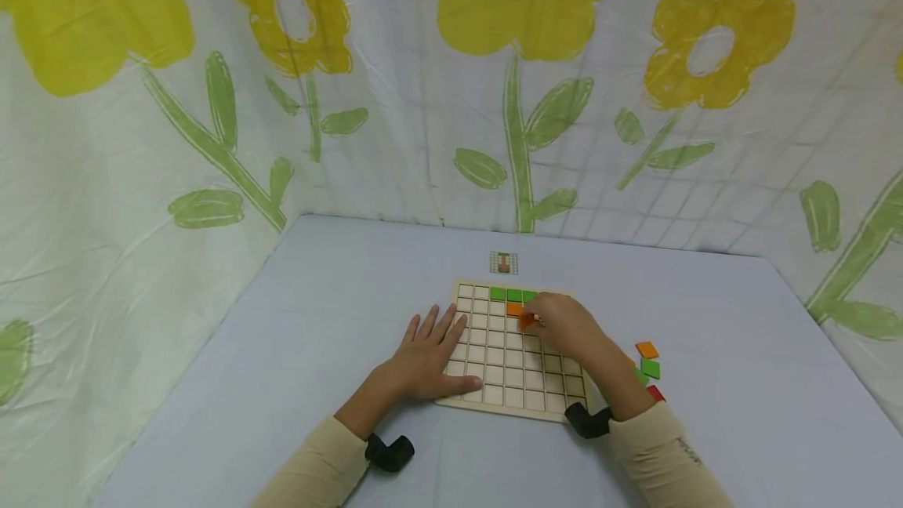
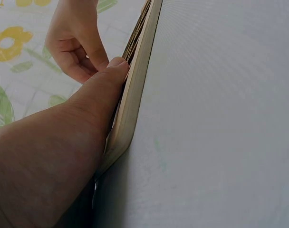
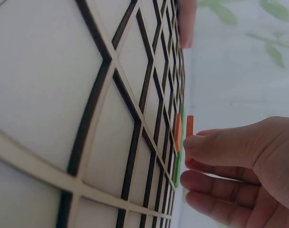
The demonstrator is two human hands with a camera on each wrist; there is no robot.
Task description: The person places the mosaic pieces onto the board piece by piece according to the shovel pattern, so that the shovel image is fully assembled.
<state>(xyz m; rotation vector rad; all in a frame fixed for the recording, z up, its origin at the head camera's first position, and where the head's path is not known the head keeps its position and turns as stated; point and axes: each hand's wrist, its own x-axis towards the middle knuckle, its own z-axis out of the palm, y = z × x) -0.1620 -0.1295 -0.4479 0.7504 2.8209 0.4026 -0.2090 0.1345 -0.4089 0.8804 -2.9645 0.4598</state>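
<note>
A wooden grid board (image 1: 495, 354) with square cells lies on the table. My left hand (image 1: 426, 363) rests with spread, straight fingers over the board's left side, the thumb along its lower left cells; the left wrist view shows the thumb (image 2: 99, 90) at the board's edge. My right hand (image 1: 567, 325) pinches an orange square tile (image 3: 189, 124) between thumb and fingers, just above the upper part of the grid. Several green tiles (image 1: 513, 295) sit in the top row, partly hidden by the right hand. Another orange tile (image 1: 514, 309) sits in the second row.
Loose tiles lie right of the board, partly behind my right forearm: an orange tile (image 1: 647, 350), a green tile (image 1: 650, 368) and a red tile (image 1: 656, 393) among them. A small pattern card (image 1: 504, 263) lies behind the board. A flowered curtain (image 1: 395, 139) hangs behind the table.
</note>
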